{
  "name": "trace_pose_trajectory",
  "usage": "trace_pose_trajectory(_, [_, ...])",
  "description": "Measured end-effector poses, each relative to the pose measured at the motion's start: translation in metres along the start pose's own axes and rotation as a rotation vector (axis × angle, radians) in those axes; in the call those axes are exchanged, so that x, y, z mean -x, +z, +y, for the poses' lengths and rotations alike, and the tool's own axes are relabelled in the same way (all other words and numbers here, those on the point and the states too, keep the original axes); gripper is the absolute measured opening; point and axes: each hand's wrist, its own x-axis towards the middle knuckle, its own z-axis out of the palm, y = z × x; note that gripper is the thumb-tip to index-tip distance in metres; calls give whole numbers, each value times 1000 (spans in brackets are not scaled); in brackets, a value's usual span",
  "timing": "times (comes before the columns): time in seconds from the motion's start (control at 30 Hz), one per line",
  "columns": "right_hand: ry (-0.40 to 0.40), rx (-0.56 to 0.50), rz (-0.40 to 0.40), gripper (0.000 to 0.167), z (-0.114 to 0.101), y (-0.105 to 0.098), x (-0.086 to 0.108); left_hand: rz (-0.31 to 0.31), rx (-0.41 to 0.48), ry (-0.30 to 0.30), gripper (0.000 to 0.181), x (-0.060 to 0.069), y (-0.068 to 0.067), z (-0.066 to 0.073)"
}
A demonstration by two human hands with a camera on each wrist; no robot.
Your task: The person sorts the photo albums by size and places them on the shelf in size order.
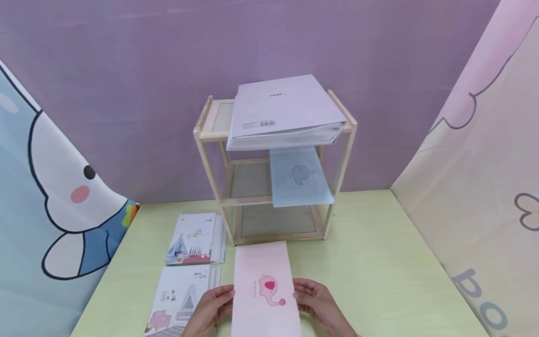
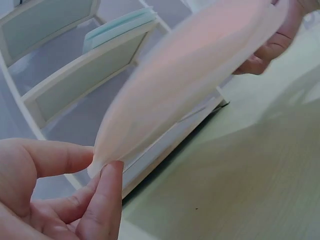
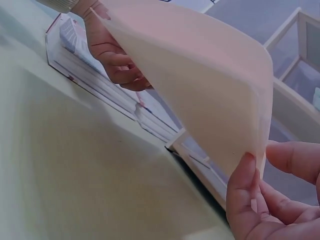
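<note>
A pink notebook (image 1: 265, 285) with an elephant drawing on its cover is held up in front of the shelf. My left hand (image 1: 212, 306) pinches its left edge between thumb and fingers. On the opposite edge my right hand (image 1: 318, 304) pinches it the same way. From below, both wrist views show the notebook (image 2: 175, 85) raised off the table and slightly bowed. In the left wrist view, the left hand (image 2: 60, 187) grips a corner; the right wrist view has the right hand (image 3: 272, 192) on the other side.
A wooden three-tier shelf (image 1: 210, 178) stands behind. Large white books (image 1: 286, 105) lie on its top tier, and a blue whale-print notebook (image 1: 301, 175) juts from the middle one. Two stacks of illustrated books, a rear stack (image 1: 191, 238) and a front stack (image 1: 178, 297), lie left on the green table (image 1: 391, 267).
</note>
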Motion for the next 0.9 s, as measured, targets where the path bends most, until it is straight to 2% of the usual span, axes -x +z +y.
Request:
trace_pose_trajectory(0.4, [-20,54,6,45,-16,8,2,2,15,27,21,7,5,16])
trace_pose_trajectory(0.63, [-37,86,26,48,-28,18,5,34,6,59,23,13,7,25])
trace_pose_trajectory(0.9, [-67,95,-25,49,-41,27,6,81,-32,119,18,19,7,38])
